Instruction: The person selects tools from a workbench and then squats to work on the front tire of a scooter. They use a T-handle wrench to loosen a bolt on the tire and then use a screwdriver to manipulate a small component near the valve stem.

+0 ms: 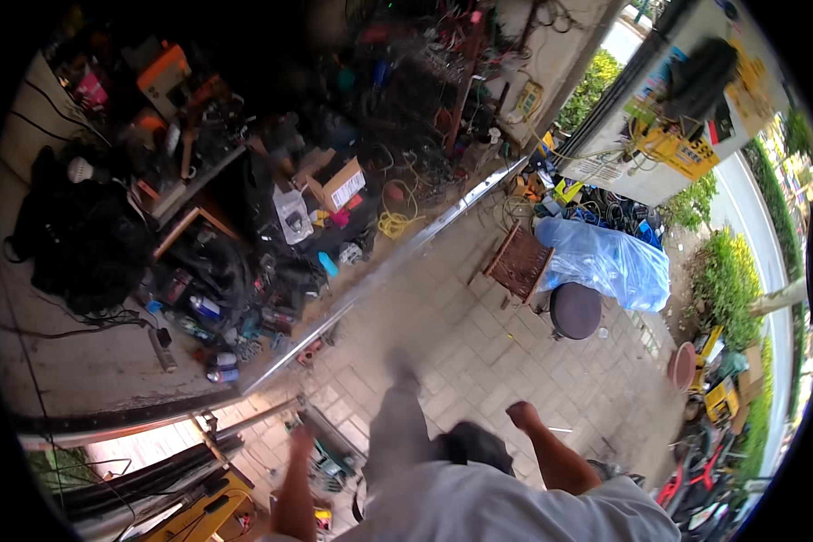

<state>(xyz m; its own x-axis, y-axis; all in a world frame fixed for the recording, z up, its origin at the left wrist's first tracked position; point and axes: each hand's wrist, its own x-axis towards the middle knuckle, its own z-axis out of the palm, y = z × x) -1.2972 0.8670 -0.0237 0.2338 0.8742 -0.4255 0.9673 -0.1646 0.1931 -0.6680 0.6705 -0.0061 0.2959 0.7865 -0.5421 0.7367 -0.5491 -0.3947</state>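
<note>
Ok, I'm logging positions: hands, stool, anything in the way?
Left hand blurred, grip unclear; right hand curled, seemingly empty. Round stool ahead-right, untouched. Metal sill crosses ahead-left.

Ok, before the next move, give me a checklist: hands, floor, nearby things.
1. Right hand unloaded: ok, nothing visible in its grip.
2. Left hand unloaded: cannot tell, it is blurred.
3. Floor inside the sill uncluttered: not ok, cans, a cardboard box and other items crowd it.
4. Round stool upright: ok.
5. Contents under the blue sheet identified: cannot tell, the sheet covers them.
</note>
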